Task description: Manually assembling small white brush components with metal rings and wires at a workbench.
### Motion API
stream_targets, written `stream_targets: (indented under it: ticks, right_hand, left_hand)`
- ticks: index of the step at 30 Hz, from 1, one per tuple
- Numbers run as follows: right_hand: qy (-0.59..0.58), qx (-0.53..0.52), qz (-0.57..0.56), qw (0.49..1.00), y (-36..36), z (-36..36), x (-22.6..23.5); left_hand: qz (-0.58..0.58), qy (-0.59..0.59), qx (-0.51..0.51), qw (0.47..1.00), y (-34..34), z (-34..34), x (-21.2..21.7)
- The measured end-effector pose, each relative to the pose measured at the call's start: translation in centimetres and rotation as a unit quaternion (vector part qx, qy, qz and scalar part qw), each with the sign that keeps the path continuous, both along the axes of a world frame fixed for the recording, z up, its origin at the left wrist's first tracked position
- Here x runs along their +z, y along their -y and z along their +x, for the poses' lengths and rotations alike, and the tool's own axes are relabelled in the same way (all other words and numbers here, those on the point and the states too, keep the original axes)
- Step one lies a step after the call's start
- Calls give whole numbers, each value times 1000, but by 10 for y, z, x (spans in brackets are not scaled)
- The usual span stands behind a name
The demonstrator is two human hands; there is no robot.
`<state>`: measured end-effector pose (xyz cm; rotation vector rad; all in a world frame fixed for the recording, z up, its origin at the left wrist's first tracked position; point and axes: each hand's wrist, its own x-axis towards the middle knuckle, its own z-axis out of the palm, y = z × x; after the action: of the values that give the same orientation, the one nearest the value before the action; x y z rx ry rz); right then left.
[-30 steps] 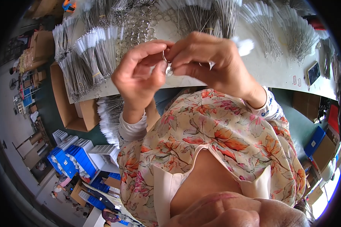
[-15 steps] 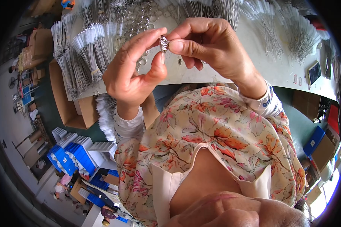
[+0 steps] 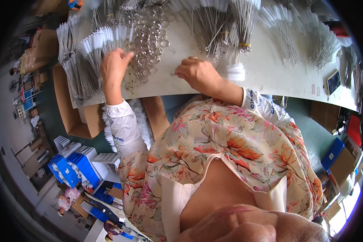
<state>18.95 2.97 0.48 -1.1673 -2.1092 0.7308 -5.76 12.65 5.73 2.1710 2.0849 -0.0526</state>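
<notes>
Upper centre: our left hand (image 3: 113,66) open over rings (image 3: 146,38); right hand (image 3: 197,72) pinched shut, contents unclear. We judge rings light, stiff, slippery; pinch rims.

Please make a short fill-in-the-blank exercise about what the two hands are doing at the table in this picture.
1. The left hand reaches onto the pile of metal ____ on the white table.
2. The right hand rests on the ____, fingers curled.
3. Bundles of thin wire brushes have ____ bristle tips.
4. Below the table's left edge stands a cardboard ____.

Missing words: rings; table; white; box
</notes>
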Motion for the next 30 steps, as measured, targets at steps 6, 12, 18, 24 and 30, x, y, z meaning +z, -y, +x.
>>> stream_targets:
  ticks: [6, 12, 18, 24, 30]
  right_hand:
    - [43, -69, 122, 989, -59, 44, 44]
    - [226, -95, 127, 961, -117, 66, 15]
    - [241, -206, -19, 948, -111, 53, 23]
    - [259, -202, -10, 945, -117, 49, 23]
    - [-365, -58, -179, 912, -90, 47, 58]
  left_hand:
    - [57, 155, 47, 985, 24, -15, -28]
    - [107, 98, -4, 989, 16, -18, -40]
    - [163, 142, 12, 976, 26, -11, -32]
    - [230, 506, 72, 829, 35, 31, 1]
    - [79, 720, 7, 690, 53, 78, 27]
